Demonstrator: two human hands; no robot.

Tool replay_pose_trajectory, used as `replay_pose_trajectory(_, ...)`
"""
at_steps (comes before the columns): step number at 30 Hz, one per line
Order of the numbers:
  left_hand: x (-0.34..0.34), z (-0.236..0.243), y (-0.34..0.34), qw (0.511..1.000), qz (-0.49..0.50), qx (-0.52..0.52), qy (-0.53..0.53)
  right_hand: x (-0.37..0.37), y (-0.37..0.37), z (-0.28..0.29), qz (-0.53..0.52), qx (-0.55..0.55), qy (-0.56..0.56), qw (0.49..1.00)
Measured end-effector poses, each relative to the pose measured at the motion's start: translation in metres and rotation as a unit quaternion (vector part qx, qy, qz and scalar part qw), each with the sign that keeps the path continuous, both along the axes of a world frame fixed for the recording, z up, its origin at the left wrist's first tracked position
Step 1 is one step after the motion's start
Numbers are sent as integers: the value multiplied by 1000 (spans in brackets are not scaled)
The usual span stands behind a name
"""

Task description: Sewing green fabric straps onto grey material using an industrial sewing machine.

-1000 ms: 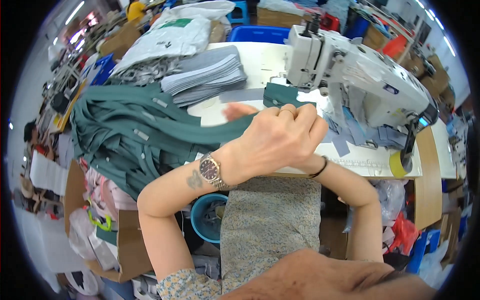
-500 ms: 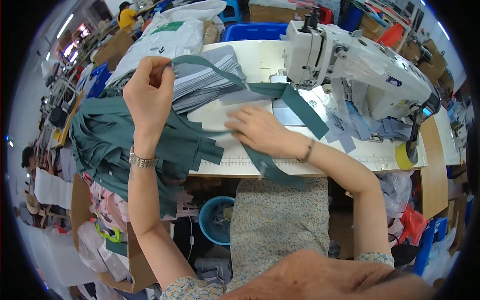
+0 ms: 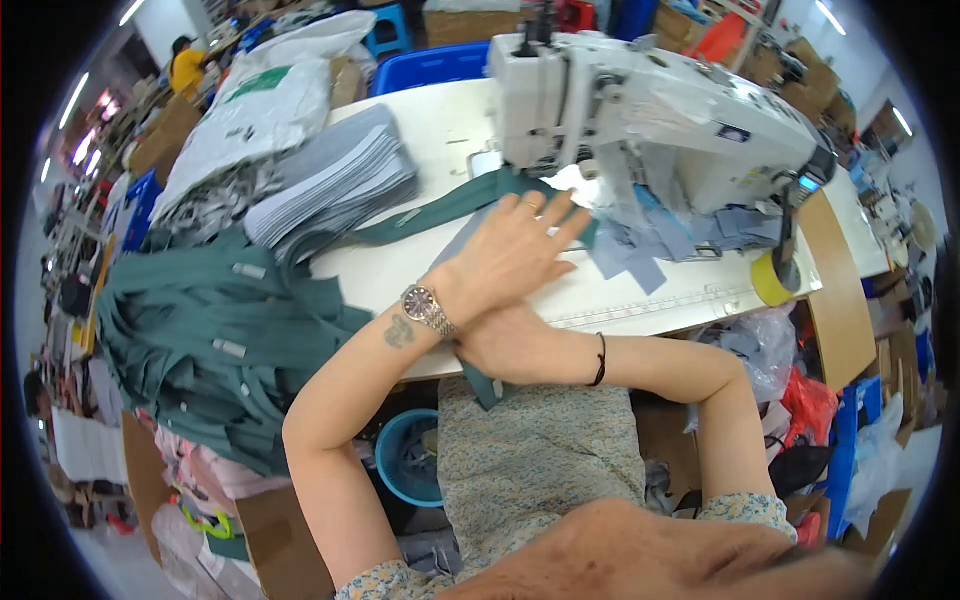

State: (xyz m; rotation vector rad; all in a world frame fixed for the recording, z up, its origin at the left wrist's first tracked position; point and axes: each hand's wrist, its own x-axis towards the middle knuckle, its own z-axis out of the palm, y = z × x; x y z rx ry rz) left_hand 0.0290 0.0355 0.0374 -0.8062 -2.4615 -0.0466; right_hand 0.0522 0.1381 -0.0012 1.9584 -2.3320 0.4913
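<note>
My left hand (image 3: 515, 245) reaches across the table with its fingers spread, palm down over a dark green fabric strip (image 3: 430, 215) beside the needle area of a white sewing machine (image 3: 690, 110). The strip runs left from under that hand toward a heap of green fabric pieces (image 3: 200, 350). Beneath my left wrist lies my right hand (image 3: 510, 345), its forearm coming from the right. The right fingers are hidden by the crossing arm. Below it, a green strip end (image 3: 487, 390) hangs over the table's front edge; whether the right hand grips it does not show.
A stack of grey-blue cut fabric (image 3: 340, 185) lies left of the machine, with a white plastic bag (image 3: 250, 110) behind. Grey scraps (image 3: 640, 250) are under the machine arm. Yellow tape (image 3: 770, 280) sits at the right edge; a blue basket (image 3: 408, 460) stands below.
My left hand has come down from its raised place at the left and moved right, crossing over my right hand. The strip it held up now lies low across the table.
</note>
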Motion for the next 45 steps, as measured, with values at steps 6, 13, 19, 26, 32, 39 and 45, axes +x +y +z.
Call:
replay_pose_trajectory(6,14,18,-49,961,210,-124,-128,-6,47,-15,17,-26,0,1000)
replay_pose_trajectory(13,44,2,-82,965,237,-116,-9,-19,57,-13,46,-46,29,997)
replay_pose_trajectory(19,29,-12,-35,992,32,10,-118,-44,90,1,69,-18,88,994)
replay_pose_trajectory(26,12,-9,-41,969,183,36,-163,-82,68,-4,66,-45,79,994)
replay_pose_trajectory(32,57,14,-6,984,65,139,-84,-90,53,-16,24,-90,13,996)
replay_pose_trajectory(39,69,3,-79,932,338,-97,-89,-79,65,-5,5,-85,-41,995)
replay_pose_trajectory(45,84,25,-89,943,303,-138,-18,-79,58,-15,1,-83,41,996)
